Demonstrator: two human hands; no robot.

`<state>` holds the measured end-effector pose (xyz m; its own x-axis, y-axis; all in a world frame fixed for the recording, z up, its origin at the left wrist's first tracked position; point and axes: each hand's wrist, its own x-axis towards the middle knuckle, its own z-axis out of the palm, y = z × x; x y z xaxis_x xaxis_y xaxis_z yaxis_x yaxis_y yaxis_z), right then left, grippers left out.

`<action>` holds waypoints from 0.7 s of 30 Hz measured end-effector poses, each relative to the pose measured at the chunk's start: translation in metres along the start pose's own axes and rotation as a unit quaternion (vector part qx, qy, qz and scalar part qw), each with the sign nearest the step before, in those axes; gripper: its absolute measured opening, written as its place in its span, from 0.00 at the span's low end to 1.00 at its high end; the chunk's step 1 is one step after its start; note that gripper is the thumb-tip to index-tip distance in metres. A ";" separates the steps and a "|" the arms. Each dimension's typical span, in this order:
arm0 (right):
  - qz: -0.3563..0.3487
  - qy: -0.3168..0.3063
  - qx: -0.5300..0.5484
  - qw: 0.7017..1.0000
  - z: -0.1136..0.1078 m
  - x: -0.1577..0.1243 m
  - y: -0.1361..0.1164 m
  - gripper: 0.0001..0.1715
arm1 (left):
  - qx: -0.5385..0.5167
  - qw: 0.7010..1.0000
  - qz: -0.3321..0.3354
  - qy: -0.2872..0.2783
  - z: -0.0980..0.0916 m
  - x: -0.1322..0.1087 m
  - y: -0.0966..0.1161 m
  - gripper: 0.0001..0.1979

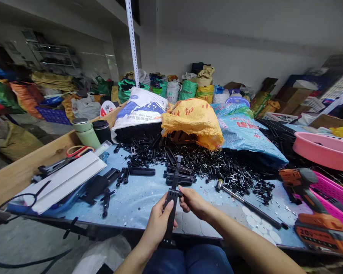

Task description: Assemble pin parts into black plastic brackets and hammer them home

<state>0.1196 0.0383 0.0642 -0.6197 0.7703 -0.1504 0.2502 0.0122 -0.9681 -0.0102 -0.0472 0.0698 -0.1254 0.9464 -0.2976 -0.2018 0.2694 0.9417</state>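
My left hand [158,219] is wrapped round the lower half of a long black plastic bracket [174,194], thumb lying along its front. The bracket stands nearly upright over the table's front edge, its narrow arm pointing away from me. At the bracket's joint, the fingertips of my right hand [193,201] pinch a small black knob [180,194] on the right side. Just beyond lies a stack of similar black plastic parts [185,176]. A heap of black-headed screws [225,167] spreads behind and to the right.
A hammer [246,203] and an orange cordless drill [311,205] lie on the right, near pink baskets [335,198]. White [140,108], yellow [193,118] and blue sacks [242,129] line the back. White boards [65,179], scissors [78,151] and a green flask [85,133] are left.
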 end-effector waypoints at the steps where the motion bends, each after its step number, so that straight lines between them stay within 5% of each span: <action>1: -0.021 0.015 -0.028 0.999 0.000 0.000 0.001 0.34 | -0.011 1.000 -0.012 -0.006 0.000 0.000 0.000 0.37; 5: -0.165 0.094 -0.191 0.963 -0.001 -0.001 0.003 0.33 | -0.033 0.998 -0.044 -0.027 0.000 0.001 -0.001 0.37; 9: -0.028 0.004 -0.080 0.996 0.001 0.001 0.005 0.35 | 0.002 1.000 -0.004 0.011 0.000 0.002 -0.001 0.37; 14: -0.158 0.104 -0.171 0.967 0.000 0.002 0.003 0.33 | -0.016 0.999 -0.034 -0.007 0.002 0.002 0.000 0.39; 18: -0.091 0.054 -0.172 0.979 -0.004 0.003 0.005 0.34 | -0.015 1.000 -0.020 0.009 0.003 0.002 0.003 0.37; 21: -0.227 0.080 -0.324 0.915 -0.013 0.002 0.006 0.31 | -0.043 0.997 -0.062 -0.024 0.001 0.002 0.006 0.36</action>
<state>0.1290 0.0483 0.0604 -0.6655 0.6752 0.3182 0.4145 0.6889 -0.5947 -0.0106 -0.0431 0.0755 -0.0486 0.9148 -0.4009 -0.2966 0.3701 0.8804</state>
